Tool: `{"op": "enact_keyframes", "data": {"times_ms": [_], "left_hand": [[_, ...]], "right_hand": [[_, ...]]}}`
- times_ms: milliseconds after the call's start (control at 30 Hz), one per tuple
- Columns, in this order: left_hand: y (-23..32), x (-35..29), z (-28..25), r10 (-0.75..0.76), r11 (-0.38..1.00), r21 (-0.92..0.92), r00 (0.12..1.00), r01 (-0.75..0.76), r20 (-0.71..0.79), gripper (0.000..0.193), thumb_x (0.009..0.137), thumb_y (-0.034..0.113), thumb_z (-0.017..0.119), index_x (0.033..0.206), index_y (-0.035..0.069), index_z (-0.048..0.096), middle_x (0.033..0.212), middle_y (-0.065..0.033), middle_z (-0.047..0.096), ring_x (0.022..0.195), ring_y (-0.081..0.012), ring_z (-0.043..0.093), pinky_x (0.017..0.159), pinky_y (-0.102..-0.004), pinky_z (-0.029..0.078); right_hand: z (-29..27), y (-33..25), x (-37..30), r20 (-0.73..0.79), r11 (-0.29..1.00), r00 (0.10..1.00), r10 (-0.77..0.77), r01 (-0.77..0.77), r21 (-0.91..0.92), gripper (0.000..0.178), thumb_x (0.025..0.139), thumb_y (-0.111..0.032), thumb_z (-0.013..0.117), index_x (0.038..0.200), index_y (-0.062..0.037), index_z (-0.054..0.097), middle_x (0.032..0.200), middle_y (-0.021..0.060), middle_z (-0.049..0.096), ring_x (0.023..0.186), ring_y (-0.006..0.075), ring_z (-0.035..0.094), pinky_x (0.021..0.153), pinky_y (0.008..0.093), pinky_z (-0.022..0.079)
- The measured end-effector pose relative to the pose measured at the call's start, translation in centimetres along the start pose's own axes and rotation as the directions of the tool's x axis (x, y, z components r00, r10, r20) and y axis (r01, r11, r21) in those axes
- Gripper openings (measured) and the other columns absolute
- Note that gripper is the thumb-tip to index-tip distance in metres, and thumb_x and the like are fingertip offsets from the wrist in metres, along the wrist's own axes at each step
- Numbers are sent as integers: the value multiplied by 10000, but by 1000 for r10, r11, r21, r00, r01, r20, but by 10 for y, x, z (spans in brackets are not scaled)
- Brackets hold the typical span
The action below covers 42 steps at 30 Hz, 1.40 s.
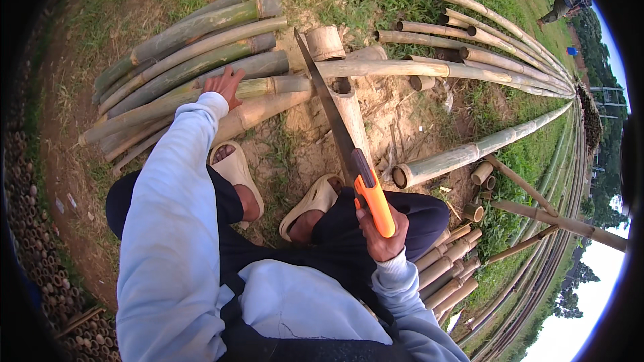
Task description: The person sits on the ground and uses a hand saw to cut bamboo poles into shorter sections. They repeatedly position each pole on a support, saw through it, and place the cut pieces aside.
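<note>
My right hand [386, 233] is wrapped round the orange grip of a hand saw [335, 117]. The long blade slants up and left, crossing in the picture beside the end of a long bamboo pole [396, 68]; whether it touches the pole I cannot tell. With my left arm stretched forward, my left hand [225, 86] holds a bamboo length [278, 85] on the near side of a row of cut lengths. That length ends close to the blade. Under the long pole lies a thick bamboo support [350, 117], pointing toward me.
A short bamboo block [325, 43] stands beyond the blade. Long poles [490, 33] fan out at the right, with another pole [469, 155] nearer. Short pieces [446, 268] are stacked by my right knee. My sandals [312, 206] are close below. Another person [567, 0] is far off.
</note>
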<state>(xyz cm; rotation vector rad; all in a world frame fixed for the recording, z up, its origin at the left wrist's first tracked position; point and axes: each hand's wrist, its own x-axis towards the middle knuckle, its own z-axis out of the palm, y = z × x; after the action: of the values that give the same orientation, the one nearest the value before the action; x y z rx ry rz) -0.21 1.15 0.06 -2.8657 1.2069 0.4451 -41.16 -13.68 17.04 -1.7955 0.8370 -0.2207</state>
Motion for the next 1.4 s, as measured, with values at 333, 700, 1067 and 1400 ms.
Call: {"op": "enact_keyframes", "data": {"times_ms": [333,700,1067,1400], "left_hand": [[-2,10,-9,165,916,389,978,-102,-132,274,933,117,612,1205,126,574,1022,-149,707,932,-345,727,794,-443,578],[7,7,-27,140,891,443,988,-100,-59,248,967,111,579,1213,131,562,1019,-163,710,930,-353,729,797,-449,583],[-3,-6,-53,98,897,437,994,-65,-52,251,963,115,573,1212,129,551,1002,-183,714,908,-366,738,755,-457,593],[-88,16,-49,-14,949,307,983,72,-185,572,828,113,776,1324,186,500,1157,-166,665,1082,-364,679,907,-482,527]], "right_hand": [[45,22,63,-38,986,990,-138,134,-94,185,913,-124,727,982,44,690,685,137,640,606,229,627,598,348,498],[35,37,6,-49,998,998,-35,33,-45,220,905,-87,741,1081,40,707,816,195,714,753,271,746,711,348,555],[69,33,86,-102,956,970,-219,193,-221,173,889,-141,711,864,15,640,713,247,627,689,473,645,606,486,500],[36,4,0,-59,972,976,-211,203,-118,137,884,-61,739,982,22,691,757,163,664,640,324,688,616,363,525]]}}
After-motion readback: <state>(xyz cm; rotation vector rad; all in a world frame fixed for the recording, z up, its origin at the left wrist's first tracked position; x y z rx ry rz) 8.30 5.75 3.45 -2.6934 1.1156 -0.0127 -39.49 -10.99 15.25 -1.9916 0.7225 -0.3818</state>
